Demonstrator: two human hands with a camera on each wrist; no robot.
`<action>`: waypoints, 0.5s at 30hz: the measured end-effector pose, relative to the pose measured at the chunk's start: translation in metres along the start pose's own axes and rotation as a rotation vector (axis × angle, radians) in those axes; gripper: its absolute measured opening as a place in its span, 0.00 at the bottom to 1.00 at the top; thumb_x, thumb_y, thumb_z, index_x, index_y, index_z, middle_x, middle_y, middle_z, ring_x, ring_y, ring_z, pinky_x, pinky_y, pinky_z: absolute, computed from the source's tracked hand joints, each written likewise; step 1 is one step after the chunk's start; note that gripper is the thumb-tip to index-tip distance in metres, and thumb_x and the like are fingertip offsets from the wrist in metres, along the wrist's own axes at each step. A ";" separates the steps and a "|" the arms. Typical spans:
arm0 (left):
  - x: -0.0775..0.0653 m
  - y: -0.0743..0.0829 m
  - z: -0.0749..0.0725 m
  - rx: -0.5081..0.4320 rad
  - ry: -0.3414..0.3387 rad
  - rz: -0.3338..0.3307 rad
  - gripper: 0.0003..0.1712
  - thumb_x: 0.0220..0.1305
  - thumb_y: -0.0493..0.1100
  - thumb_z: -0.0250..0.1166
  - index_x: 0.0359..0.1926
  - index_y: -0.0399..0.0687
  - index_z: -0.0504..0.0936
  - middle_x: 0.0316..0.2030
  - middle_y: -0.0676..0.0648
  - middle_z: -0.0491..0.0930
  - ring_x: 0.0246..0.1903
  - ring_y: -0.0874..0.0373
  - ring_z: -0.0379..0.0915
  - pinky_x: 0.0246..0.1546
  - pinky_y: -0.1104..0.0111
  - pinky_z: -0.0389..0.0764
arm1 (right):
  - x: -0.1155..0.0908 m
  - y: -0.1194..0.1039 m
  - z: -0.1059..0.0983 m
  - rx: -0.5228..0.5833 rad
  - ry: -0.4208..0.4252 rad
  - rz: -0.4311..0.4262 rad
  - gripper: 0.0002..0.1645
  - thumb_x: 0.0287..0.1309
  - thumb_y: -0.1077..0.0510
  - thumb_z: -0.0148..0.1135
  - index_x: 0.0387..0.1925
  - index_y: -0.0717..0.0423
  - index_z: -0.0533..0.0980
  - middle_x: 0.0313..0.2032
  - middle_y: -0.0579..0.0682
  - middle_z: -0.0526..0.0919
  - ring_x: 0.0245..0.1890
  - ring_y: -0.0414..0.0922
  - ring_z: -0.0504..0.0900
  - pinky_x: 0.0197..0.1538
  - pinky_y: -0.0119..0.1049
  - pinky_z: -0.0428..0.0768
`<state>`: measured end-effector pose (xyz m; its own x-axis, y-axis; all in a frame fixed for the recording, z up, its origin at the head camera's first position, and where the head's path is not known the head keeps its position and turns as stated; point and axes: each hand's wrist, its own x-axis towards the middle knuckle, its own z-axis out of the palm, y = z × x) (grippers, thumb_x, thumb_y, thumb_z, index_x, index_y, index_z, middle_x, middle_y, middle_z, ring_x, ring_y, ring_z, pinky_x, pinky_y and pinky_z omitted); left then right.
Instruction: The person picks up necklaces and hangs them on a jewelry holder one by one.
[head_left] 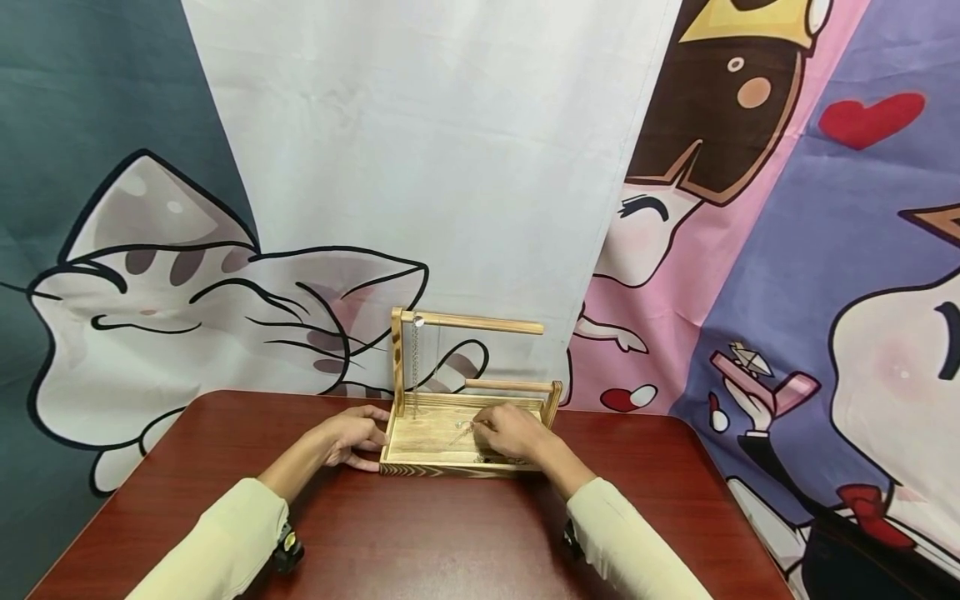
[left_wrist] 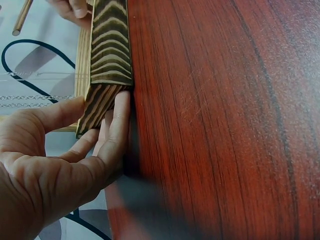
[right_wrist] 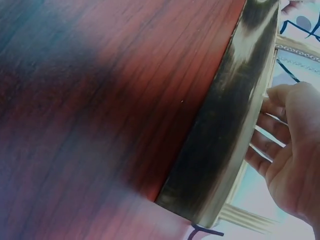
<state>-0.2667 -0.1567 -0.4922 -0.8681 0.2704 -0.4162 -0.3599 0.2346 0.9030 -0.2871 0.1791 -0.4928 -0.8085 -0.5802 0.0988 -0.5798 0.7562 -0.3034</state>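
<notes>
A wooden jewelry stand (head_left: pixel 427 470) with a shallow tray, an upper bar and a lower bar stands on the table. My left hand (head_left: pixel 352 437) holds the tray's left end; in the left wrist view its thumb is at the rim and its fingers lie along the end wall (left_wrist: pixel 102 102). Inside the tray, my right hand (head_left: pixel 510 431) pinches a thin necklace (head_left: pixel 461 428) with thumb and forefinger. The right wrist view shows its other fingers (right_wrist: pixel 267 145) bent down behind the front wall. Silvery chains (head_left: pixel 416 358) hang from the left of the upper bar.
The reddish-brown table (head_left: pixel 450 542) extends around the stand. Dark small pieces (head_left: pixel 491 458) lie in the tray below the right hand. A cartoon-printed cloth (head_left: pixel 420 167) hangs behind the table. The lower bar (head_left: pixel 510 385) runs from a short post at the right.
</notes>
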 end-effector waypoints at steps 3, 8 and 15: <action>-0.001 0.000 0.000 0.001 0.002 -0.001 0.38 0.70 0.26 0.62 0.79 0.31 0.63 0.52 0.33 0.88 0.49 0.51 0.88 0.46 0.51 0.97 | 0.001 0.010 0.006 -0.012 0.020 -0.083 0.17 0.80 0.56 0.61 0.57 0.56 0.91 0.55 0.52 0.95 0.60 0.52 0.92 0.67 0.51 0.90; -0.001 0.001 0.000 0.005 0.003 -0.003 0.38 0.70 0.27 0.62 0.79 0.31 0.64 0.54 0.33 0.87 0.50 0.50 0.88 0.46 0.50 0.97 | 0.017 0.058 0.050 -0.057 0.085 -0.199 0.19 0.80 0.50 0.59 0.57 0.46 0.93 0.51 0.46 0.93 0.54 0.43 0.90 0.61 0.41 0.91; -0.001 0.001 0.000 0.008 0.009 -0.006 0.38 0.70 0.27 0.62 0.79 0.32 0.63 0.55 0.31 0.87 0.55 0.47 0.87 0.47 0.51 0.97 | 0.006 0.045 0.029 -0.026 0.039 -0.177 0.17 0.78 0.55 0.62 0.55 0.52 0.93 0.48 0.51 0.90 0.50 0.46 0.89 0.57 0.45 0.92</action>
<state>-0.2664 -0.1567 -0.4906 -0.8693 0.2602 -0.4203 -0.3620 0.2440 0.8997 -0.3150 0.2012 -0.5331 -0.6968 -0.6929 0.1855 -0.7152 0.6512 -0.2538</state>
